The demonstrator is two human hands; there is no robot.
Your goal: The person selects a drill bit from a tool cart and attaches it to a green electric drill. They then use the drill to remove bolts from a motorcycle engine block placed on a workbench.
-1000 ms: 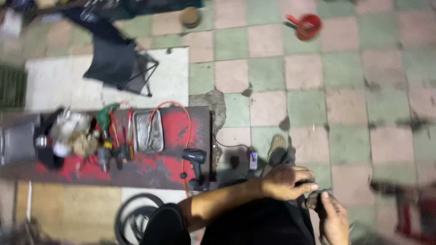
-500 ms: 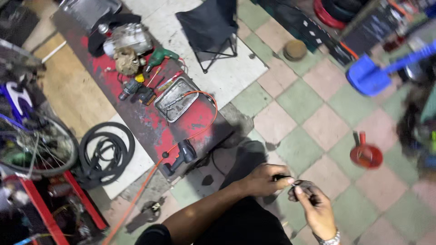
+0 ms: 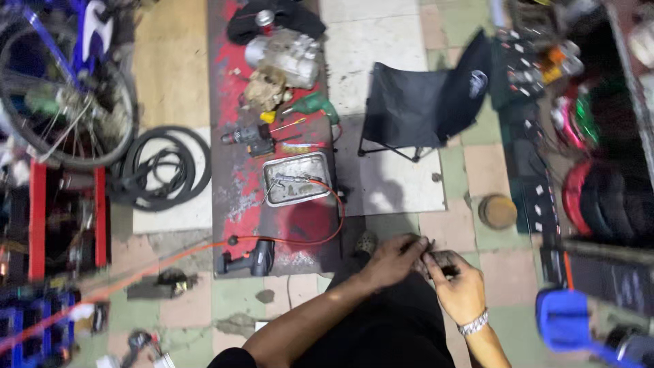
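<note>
Closest in, the person's two hands meet low in the middle of the view, over dark trousers. The left hand (image 3: 392, 259) pinches one end of a small dark part (image 3: 430, 253), fingers closed on it. The right hand (image 3: 458, 283), with a metal watch band (image 3: 473, 323) at the wrist, curls around the other end, fingers clamped too. The part is short, dark and greasy-looking; it is too small and blurred to tell its exact shape. It sits between both hands, above the tiled floor (image 3: 504, 272), just in front of the knees.

No packages or readable signs stand near the hands. A blue plastic thing (image 3: 569, 320) lies at the lower right.

Just left of the hands, a black cordless drill (image 3: 246, 261) lies on the edge of a red and black mat (image 3: 235, 197), with an orange cable (image 3: 320, 232) looping past it. Further along the mat sits a shallow metal tray (image 3: 298, 178) holding small tools, then a second drill (image 3: 248, 136), a green tool (image 3: 315, 105) and a grey engine block (image 3: 283, 58).

Right of the mat stands a black folding chair (image 3: 422, 102). A round brown lid (image 3: 497, 211) lies on the tiles near it.

Far left, black rubber tyres (image 3: 160, 170) lie coiled beside a bicycle wheel (image 3: 65, 95).
</note>
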